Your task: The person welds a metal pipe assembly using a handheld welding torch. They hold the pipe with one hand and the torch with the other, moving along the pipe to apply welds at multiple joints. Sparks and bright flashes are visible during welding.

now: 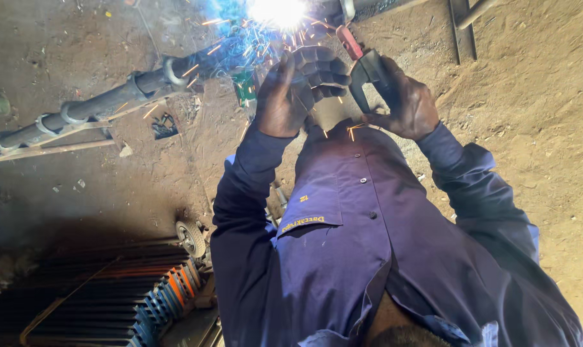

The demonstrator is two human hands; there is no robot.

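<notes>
Right hand (404, 106) is clamped on the hard, light welding holder (367, 76), best held by its handle. Left hand (298, 90) is curled, holding nothing, near the sparks (275, 13) at top.

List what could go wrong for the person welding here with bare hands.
1. Sparks fly from the bright arc toward the bare left hand: burns seem likely.
2. The right hand grips the electrode holder ungloved, close to the arc.
3. Sparks land on the blue coverall, which might scorch.
</notes>
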